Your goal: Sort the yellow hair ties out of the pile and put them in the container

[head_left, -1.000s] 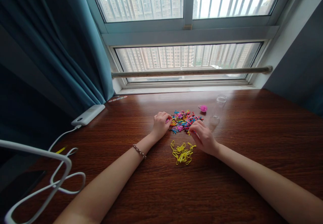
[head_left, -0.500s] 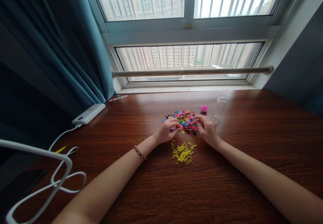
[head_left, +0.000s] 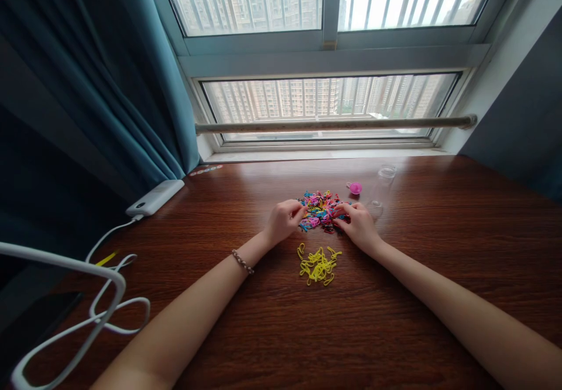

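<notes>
A heap of small multicoloured rubber bands (head_left: 322,207) lies on the wooden table. At its left edge is my left hand (head_left: 284,221), fingers curled together on the bands; whatever is between the fingertips is hidden. My right hand (head_left: 359,226) reaches into the heap's right side, thumb and forefinger apart, fingertips touching the bands. Closer to me, between my forearms, is a separate loose pile of yellow rubber bands (head_left: 319,266). Behind my right hand are a clear plastic bottle (head_left: 383,190) and a small pink cap (head_left: 355,188).
A white power bank (head_left: 155,197) sits at the table's left edge by the blue curtain (head_left: 144,85). Its white cable (head_left: 120,302) loops across the left side, close to my left forearm. A dark flat object (head_left: 41,322) lies beneath the cable. The window sill (head_left: 329,156) borders the back.
My left hand has shifted slightly left, from over the heap's front to its left edge, and its fingers have curled in. My right hand's thumb and forefinger have moved slightly; the yellow pile looks the same.
</notes>
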A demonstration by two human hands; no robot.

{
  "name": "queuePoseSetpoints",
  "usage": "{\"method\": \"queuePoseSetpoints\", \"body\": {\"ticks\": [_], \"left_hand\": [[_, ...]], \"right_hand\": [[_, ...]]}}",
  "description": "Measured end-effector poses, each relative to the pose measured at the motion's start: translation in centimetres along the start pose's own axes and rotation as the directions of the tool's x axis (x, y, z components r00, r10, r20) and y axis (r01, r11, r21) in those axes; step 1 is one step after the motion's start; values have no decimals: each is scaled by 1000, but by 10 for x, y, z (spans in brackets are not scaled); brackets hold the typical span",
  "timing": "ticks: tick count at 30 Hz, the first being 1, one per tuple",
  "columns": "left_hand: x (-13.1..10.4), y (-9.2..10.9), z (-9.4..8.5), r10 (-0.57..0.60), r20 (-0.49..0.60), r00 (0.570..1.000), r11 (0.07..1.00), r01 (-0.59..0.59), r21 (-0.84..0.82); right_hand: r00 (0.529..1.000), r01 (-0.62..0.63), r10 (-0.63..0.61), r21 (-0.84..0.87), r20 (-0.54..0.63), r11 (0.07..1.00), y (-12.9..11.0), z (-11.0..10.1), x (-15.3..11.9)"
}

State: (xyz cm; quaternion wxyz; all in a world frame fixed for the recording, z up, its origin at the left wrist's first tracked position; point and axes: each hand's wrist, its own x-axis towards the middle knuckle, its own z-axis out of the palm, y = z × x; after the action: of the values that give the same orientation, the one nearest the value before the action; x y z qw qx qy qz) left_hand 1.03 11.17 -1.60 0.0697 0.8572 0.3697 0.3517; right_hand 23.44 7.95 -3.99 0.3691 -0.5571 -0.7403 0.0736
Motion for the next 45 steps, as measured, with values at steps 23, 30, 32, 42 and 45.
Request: {"method": "queuePoseSetpoints", "body": {"ticks": [23, 30, 32, 42, 45], "left_hand": [[1, -21, 4, -42, 112, 993, 973, 14, 232], [1, -21, 4, -48, 50, 998, 979, 36, 201], [1, -22, 4, -51, 34, 998, 980, 43, 193], [1, -22, 4, -79, -2, 997, 983, 78, 164], [1, -21, 3, -85, -1, 996, 984, 84, 155]], "right_hand": [[999, 34, -36, 54, 37, 998, 2, 3, 2], [996, -41, 54, 162, -74, 986, 1, 0, 3], [991, -62, 84, 196, -105, 979, 2, -1, 4], [984, -47, 83, 219, -158, 975, -1, -7, 2], [981, -60, 97, 216, -166, 975, 1, -7, 2]]}}
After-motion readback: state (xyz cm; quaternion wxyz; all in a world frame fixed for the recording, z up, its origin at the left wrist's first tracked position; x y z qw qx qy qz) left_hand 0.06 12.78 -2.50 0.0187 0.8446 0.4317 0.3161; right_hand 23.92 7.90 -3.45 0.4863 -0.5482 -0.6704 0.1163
